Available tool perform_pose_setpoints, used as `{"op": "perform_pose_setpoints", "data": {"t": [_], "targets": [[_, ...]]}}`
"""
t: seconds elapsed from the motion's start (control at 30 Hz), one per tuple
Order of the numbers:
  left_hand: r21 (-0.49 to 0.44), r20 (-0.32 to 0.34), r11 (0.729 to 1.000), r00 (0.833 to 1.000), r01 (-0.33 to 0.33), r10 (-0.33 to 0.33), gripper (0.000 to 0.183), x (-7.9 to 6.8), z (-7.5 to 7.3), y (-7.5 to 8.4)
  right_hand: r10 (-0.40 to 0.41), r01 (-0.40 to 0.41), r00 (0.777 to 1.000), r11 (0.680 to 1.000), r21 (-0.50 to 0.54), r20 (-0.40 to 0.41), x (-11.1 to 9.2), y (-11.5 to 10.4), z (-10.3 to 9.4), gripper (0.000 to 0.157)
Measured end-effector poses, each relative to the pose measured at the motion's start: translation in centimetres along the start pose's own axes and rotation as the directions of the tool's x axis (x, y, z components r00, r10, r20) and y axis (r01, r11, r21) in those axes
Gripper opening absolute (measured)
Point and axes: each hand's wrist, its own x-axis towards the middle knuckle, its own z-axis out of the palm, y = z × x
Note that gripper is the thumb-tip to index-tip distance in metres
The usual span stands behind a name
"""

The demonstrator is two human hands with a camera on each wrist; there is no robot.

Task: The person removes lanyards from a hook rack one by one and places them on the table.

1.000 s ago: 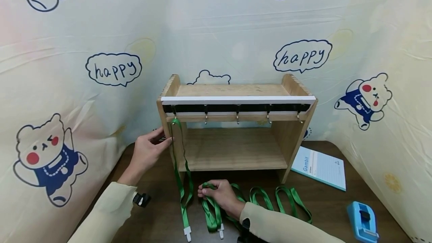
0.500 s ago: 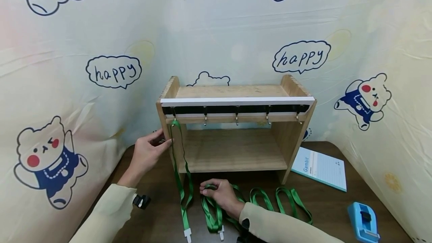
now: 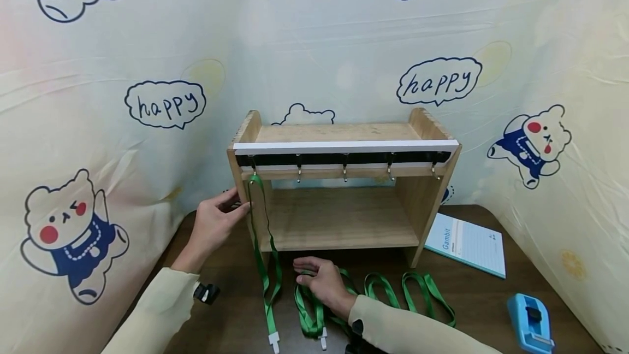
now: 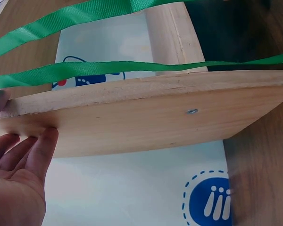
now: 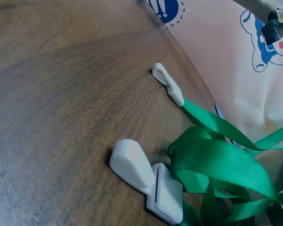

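In the head view a green lanyard hangs from the leftmost hook of a small wooden shelf, its white clip low at the table. My left hand holds the shelf's left side panel near its front edge. The left wrist view shows its fingers against the panel's outer face, with the thumb at the edge. My right hand is at the top of a second, folded lanyard, which passes between thumb and fingers. The right wrist view shows that lanyard's white clip; most of the hand is hidden there.
Several hooks line the shelf's dark strip. More green lanyards lie looped on the brown table, right of my right hand. A notepad lies right of the shelf, and a blue plastic device sits near the right edge.
My right hand has shifted slightly right, and its fingers have risen and straightened a little at the lanyard. My left hand stays at the side panel.
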Motion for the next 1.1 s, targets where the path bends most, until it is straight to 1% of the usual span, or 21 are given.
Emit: {"op": "perform_pose_setpoints", "data": {"t": [0.1,0.2,0.27,0.37,0.5,0.6,0.87,1.0,1.1], "targets": [[-0.001,0.001,1.0,1.0,0.002,-0.002,0.058,0.0,0.0,0.0,0.006,-0.005,1.0,0.999,-0.054,0.022,0.0,0.0,0.0,0.039],[-0.005,0.006,1.0,1.0,0.007,-0.007,0.058,-0.1,0.0,0.1,-0.01,0.012,0.999,0.998,-0.065,0.034,-0.2,-0.2,-0.2,0.041],[-0.002,0.004,1.0,1.0,0.011,-0.011,0.058,-0.1,0.0,0.1,-0.03,0.031,0.999,0.999,-0.037,0.038,-0.3,-0.3,-0.3,0.042],[0.005,0.0,1.0,1.0,0.015,-0.015,0.058,0.0,0.0,0.2,-0.058,0.056,0.997,0.998,0.04,0.05,-0.5,-0.8,-0.7,0.044],[0.019,-0.003,1.0,1.0,0.019,-0.019,0.058,0.1,0.0,0.2,-0.096,0.083,0.991,0.988,0.131,0.09,-0.9,-1.6,-1.2,0.048],[0.031,-0.001,0.999,1.0,0.023,-0.023,0.059,0.1,0.0,0.1,-0.118,0.097,0.986,0.981,0.167,0.121,-1.4,-2.1,-1.6,0.05],[0.039,0.0,0.999,1.0,0.014,-0.014,0.06,0.2,0.0,0.0,-0.176,0.135,0.97,0.964,0.227,0.169,-2.7,-4.2,-3.4,0.053],[0.047,-0.002,0.999,1.0,0.018,-0.018,0.06,0.1,0.0,0.1,-0.22,0.181,0.961,0.959,0.22,0.166,-3.2,-5.4,-4.4,0.053],[0.057,-0.005,0.998,1.0,0.03,-0.03,0.061,0.1,0.0,0.2,-0.273,0.242,0.95,0.951,0.195,0.154,-3.5,-6.4,-5.0,0.051]]}}
